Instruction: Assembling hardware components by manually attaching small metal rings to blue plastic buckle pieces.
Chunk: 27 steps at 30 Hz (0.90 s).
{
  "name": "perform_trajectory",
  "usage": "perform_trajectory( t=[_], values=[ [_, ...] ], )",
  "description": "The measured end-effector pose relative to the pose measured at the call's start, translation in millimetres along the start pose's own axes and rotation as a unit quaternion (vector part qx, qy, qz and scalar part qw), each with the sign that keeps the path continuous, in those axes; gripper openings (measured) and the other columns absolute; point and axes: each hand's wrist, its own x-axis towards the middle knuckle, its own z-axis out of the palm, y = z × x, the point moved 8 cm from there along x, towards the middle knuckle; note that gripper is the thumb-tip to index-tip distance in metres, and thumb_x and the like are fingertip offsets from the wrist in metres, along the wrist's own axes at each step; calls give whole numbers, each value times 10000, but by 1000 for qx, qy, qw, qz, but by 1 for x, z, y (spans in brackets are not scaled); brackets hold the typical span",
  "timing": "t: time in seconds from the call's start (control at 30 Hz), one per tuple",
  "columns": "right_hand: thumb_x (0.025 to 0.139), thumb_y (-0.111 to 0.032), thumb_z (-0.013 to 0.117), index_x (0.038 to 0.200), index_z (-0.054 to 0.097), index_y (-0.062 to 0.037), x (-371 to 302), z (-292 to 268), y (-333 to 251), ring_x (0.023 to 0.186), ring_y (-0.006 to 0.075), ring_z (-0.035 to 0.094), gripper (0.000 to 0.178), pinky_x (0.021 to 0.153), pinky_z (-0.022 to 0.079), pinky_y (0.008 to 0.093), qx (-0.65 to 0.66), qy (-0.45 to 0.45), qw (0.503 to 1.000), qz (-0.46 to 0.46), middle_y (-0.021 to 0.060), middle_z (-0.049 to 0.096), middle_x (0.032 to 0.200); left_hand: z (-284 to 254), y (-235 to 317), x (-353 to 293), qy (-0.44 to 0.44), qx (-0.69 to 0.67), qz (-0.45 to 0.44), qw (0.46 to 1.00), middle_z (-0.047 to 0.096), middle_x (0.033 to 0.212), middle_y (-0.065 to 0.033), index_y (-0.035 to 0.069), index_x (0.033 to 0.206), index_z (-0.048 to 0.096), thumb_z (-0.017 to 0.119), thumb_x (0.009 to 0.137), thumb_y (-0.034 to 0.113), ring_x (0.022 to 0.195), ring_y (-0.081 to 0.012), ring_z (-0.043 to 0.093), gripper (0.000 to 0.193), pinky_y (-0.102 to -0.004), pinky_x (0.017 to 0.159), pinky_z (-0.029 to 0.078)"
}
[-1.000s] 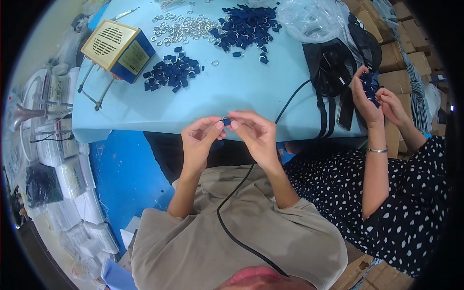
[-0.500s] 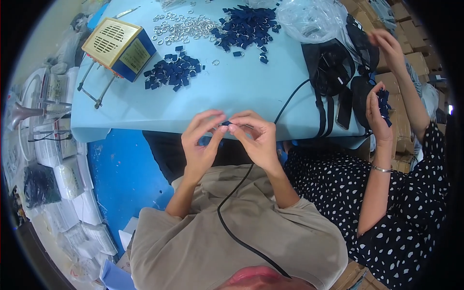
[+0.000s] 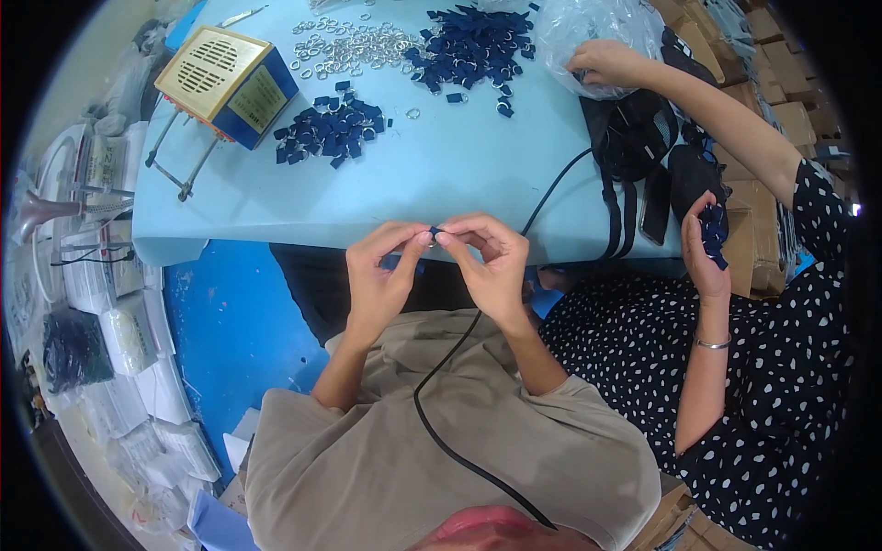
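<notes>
My left hand point(image 3: 384, 274) and my right hand point(image 3: 485, 264) meet just over the table's near edge. Between their thumbs and fingertips they pinch one small navy fabric tab point(image 3: 435, 230) with a metal ring partly showing under it. Fingers cover most of the piece. Beyond my hands, to the left, lies a small pile of navy tabs with rings point(image 3: 331, 127). A larger heap of navy tabs point(image 3: 473, 55) is at the far middle, beside loose silver rings point(image 3: 358, 48). A single ring point(image 3: 412, 114) lies apart between the piles.
A gold-and-blue box on metal legs point(image 3: 220, 87) stands at the left of the light blue table point(image 3: 441, 174). At right are a clear plastic bag point(image 3: 588, 28), a black bag point(image 3: 629, 133) and a phone point(image 3: 655, 207). A co-worker's hand point(image 3: 606, 66) reaches over; the other hand holds navy tabs.
My fingers have drawn closer together around the tab, and the ring now shows. The co-worker's far hand has swung left to the plastic bag; their other hand has lowered slightly.
</notes>
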Motion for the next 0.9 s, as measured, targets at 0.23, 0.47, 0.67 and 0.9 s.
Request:
perform_trajectory(
  t=[0.23, 0.47, 0.67, 0.9],
  values=[
    [898, 90, 740, 953, 692, 32, -2, 4, -1, 896, 131, 688, 93, 813, 566, 273, 18, 23, 999, -28, 114, 732, 990, 4, -12, -3, -28, -162, -95, 982, 734, 944, -88, -65, 1072, 749, 707, 988, 76, 844, -136, 683, 169, -252, 743, 526],
    [910, 69, 743, 1020, 677, 44, 5, 4, 10, 886, 120, 688, 130, 818, 576, 275, 83, 15, 996, 41, 89, 722, 987, 5, -26, -3, -33, -209, -158, 965, 729, 1002, -100, -68, 1106, 746, 704, 988, 57, 871, -133, 672, 177, -263, 782, 534],
    [930, 58, 725, 1046, 672, 47, 7, 3, 7, 923, 139, 700, 128, 869, 584, 293, 59, 1, 998, 22, 90, 718, 997, 8, -22, 2, -1, -202, -103, 974, 725, 1014, -121, -90, 1101, 739, 696, 976, 5, 885, -140, 665, 163, -268, 783, 534],
    [905, 56, 752, 1057, 684, 31, 3, -6, 29, 978, 140, 696, 168, 888, 573, 295, 93, -91, 988, 78, 91, 729, 1064, 5, -27, -2, -49, -112, -36, 992, 718, 978, -111, -93, 1075, 744, 699, 978, 25, 845, -137, 661, 159, -251, 750, 524]
  ],
)
